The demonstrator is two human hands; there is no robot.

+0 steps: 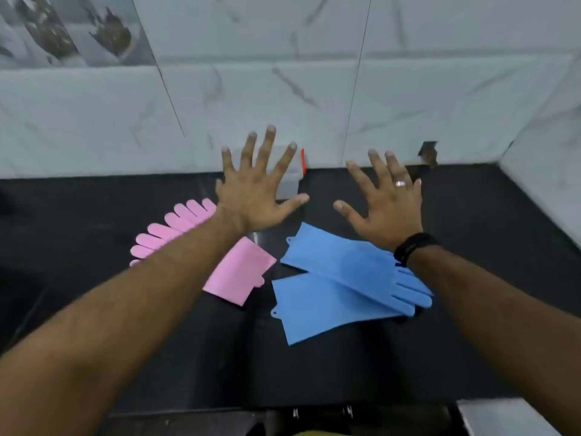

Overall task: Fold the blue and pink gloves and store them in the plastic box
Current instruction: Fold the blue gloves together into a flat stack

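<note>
While the black surface (pixel 471 357) carries all the gloves lying flat and unfolded, the task looks barely begun: no fold is made and nothing is stored. Both blue gloves (pixel 327 297) overlap at right, cuffs toward the middle, fingers partly under the right forearm. Both pink gloves (pixel 239 272) lie at left, crossed by the left forearm. Neither the left hand (pixel 251 202) nor the right hand (pixel 386 212) holds anything; both hover above the surface with fingers spread. Behind the left hand, against the wall, stands the plastic box (pixel 287 187) with a red clip; its contents cannot be made out.
</note>
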